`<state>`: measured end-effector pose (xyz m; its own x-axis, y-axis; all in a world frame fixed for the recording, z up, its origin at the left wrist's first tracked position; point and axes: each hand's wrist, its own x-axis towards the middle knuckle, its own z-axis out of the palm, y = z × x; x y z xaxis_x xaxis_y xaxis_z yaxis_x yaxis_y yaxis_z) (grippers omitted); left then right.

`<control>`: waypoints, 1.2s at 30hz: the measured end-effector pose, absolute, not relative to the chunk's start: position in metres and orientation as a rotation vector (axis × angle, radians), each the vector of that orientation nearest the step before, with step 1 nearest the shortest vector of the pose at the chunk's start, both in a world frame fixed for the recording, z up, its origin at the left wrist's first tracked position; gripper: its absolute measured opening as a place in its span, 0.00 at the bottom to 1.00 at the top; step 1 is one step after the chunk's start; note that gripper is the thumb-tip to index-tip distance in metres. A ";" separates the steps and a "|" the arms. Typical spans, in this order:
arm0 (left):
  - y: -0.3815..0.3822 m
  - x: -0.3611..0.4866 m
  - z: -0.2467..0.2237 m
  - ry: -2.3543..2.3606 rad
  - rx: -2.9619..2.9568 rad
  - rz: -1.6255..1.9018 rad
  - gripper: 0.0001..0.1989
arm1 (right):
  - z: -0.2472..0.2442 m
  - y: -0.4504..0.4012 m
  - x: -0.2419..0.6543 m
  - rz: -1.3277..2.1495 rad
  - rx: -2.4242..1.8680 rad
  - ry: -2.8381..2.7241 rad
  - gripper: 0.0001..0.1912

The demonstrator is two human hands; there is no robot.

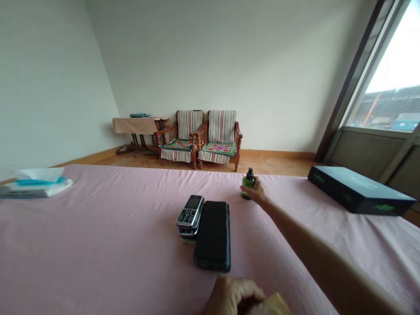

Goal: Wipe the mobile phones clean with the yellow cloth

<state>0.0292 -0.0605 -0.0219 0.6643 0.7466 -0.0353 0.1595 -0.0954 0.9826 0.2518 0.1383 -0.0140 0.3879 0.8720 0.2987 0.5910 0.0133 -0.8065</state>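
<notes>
On the pink cloth, my right hand [258, 190] is wrapped round a small green bottle [247, 181] with a black pump top. My left hand [231, 295] is at the bottom edge, its fingers curled on a yellowish object [273, 305] that the frame cuts off; I cannot make out what it is. Between the hands lies a stack of dark smartphones [214, 234], screen up. Touching its left side is a stack of smaller phones, a silver and black keypad phone [190, 211] on top.
A tissue pack [36, 187] lies at the far left of the pink cloth [108, 245]. A black box [359, 188] sits at the right. Beyond the cloth are two wooden chairs [219, 146] and a covered side table [136, 125].
</notes>
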 end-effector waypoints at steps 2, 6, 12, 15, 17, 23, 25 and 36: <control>-0.061 0.030 -0.021 0.748 1.699 0.607 0.23 | -0.015 0.115 0.259 0.348 -1.686 -1.330 0.17; -0.065 0.031 -0.010 0.757 1.783 0.614 0.21 | -0.015 0.058 0.273 0.308 -1.644 -1.392 0.23; -0.069 0.030 0.001 0.724 1.680 0.687 0.18 | -0.015 -0.016 0.284 0.268 -1.606 -1.420 0.21; -0.069 0.031 0.004 0.725 1.618 0.737 0.17 | -0.016 -0.032 0.279 0.216 -1.618 -1.375 0.27; -0.069 0.033 0.011 0.721 1.581 0.772 0.17 | -0.017 -0.033 0.273 0.174 -1.600 -1.349 0.34; -0.055 0.052 0.042 0.758 1.419 0.978 0.15 | -0.021 -0.023 0.262 0.026 -1.404 -1.376 0.43; -0.043 0.063 0.047 0.779 1.203 1.122 0.15 | -0.022 -0.025 0.263 0.039 -1.376 -1.376 0.44; 0.004 0.102 0.040 0.759 0.915 1.400 0.17 | -0.018 -0.037 0.264 -0.056 -1.378 -1.516 0.39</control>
